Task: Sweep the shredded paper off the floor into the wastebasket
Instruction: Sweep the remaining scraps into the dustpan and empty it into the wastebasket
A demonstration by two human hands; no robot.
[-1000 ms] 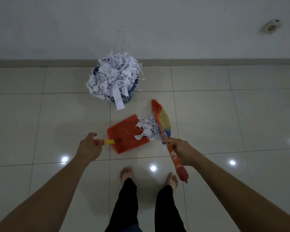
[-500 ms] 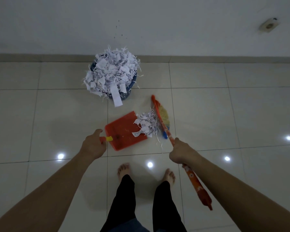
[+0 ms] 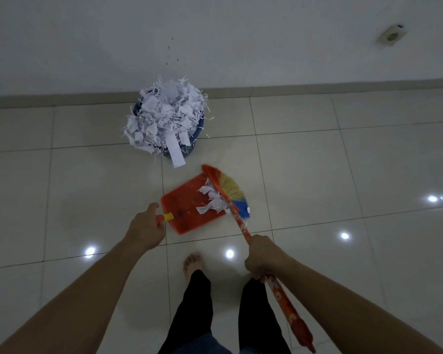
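A small clump of shredded paper (image 3: 211, 200) lay on the right half of the red dustpan (image 3: 187, 210), pressed against the broom head (image 3: 226, 186) at the pan's open right edge. The dustpan sat flat on the tiled floor (image 3: 317, 162), its open mouth facing right and slightly away from the person, its short yellow-and-red handle (image 3: 165, 217) pointing left and toward them. The left hand (image 3: 145, 229) gripped that handle, fingers curled around its end.

The broom head, with yellow and blue bristles under a red back, stood along the mouth of the pan. The broom's long axis ran diagonally, from the head at the far upper left down to the near lower right, where the patterned orange broom handle (image 3: 289, 312) ended close to the person's right leg. The right hand (image 3: 264, 256) was wrapped around the shaft partway along, fingers closed about it.

Beyond the pan, near the wall (image 3: 241, 42), stood the dark blue wastebasket (image 3: 193, 139). It was heaped well above its rim with a paper pile (image 3: 164, 118) of white strips and scraps; some spilled over the sides, and one long strip (image 3: 175, 152) hung down its front to the floor.

The person stood barefoot in dark trousers (image 3: 197, 315), one foot (image 3: 192, 263) visible on the tiles just behind the dustpan. A wall socket (image 3: 391, 37) sat on the wall far to the right.
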